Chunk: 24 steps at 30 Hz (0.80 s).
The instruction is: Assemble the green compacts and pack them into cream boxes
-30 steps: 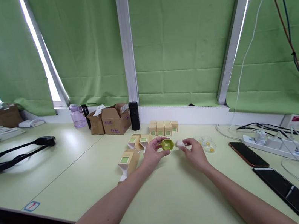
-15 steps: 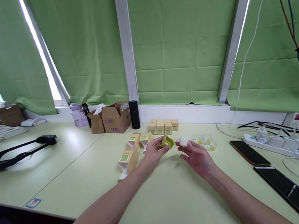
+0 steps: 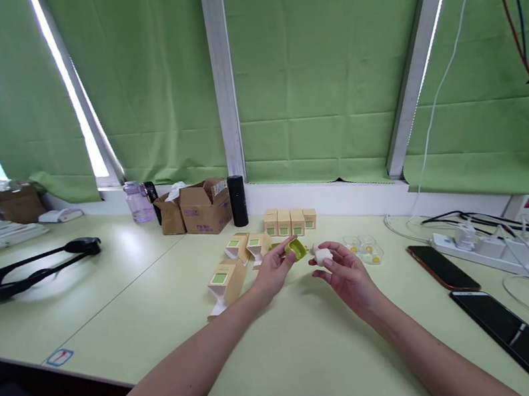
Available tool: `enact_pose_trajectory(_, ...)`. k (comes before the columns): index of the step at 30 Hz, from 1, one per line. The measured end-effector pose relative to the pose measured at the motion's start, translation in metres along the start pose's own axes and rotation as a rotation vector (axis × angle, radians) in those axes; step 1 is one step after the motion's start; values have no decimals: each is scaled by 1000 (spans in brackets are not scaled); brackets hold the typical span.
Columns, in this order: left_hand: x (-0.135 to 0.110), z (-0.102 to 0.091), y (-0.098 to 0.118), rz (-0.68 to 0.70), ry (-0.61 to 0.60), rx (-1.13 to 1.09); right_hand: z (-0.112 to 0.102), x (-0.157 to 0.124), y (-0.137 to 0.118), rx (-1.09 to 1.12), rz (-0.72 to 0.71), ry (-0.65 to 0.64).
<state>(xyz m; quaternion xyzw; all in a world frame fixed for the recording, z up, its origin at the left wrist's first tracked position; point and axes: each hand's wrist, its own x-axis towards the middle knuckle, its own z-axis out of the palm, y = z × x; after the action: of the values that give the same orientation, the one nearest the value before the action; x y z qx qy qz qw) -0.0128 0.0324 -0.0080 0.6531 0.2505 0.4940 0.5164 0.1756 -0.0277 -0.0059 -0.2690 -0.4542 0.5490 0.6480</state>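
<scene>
My left hand (image 3: pixel 276 269) is closed on a small olive-green cup-like case (image 3: pixel 296 248), its hollow side showing. Just to the right, my right hand (image 3: pixel 348 275) pinches a small white rounded piece (image 3: pixel 323 254) between thumb and fingers. A narrow gap separates the two pieces. Beyond the right hand lies a clear plastic tray (image 3: pixel 371 250) with yellow spots in its round cups. Left of my left hand, an opened cardboard box (image 3: pixel 228 281) with a green label lies on the table, and two more opened boxes (image 3: pixel 256 245) sit behind it.
Several small closed boxes (image 3: pixel 291 220) stand in a row at the back. A black cylinder (image 3: pixel 238 201), a large carton (image 3: pixel 205 209) and a purple bottle (image 3: pixel 138 203) are farther left. Two phone-like black devices (image 3: pixel 442 267) and a power strip (image 3: pixel 497 255) with cables lie right.
My right hand has turned the white piece and shifted its fingers around it. The green case in my left hand has tilted slightly, and both hands stay in nearly the same place.
</scene>
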Motion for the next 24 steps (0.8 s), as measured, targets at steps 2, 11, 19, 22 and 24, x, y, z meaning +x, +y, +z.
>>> enact_pose_trajectory(2, 0, 0, 0, 10, -15, -2, 3, 0, 0, -17, 5, 22)
enact_pose_trajectory(11, 3, 0, -6, 78, 10, 93, -2, 6, 8, -101, 4, 164)
enact_pose_trajectory(19, 0, 0, -2, 106, 25, 290, -2, 7, 6, -99, 10, 110)
enact_pose_trajectory(22, 0, 1, -2, 112, 25, 324, -3, 7, 6, -164, -11, 129)
enact_pose_trajectory(24, 0, 1, -2, 116, 27, 341, -3, 8, 6, -195, -18, 135)
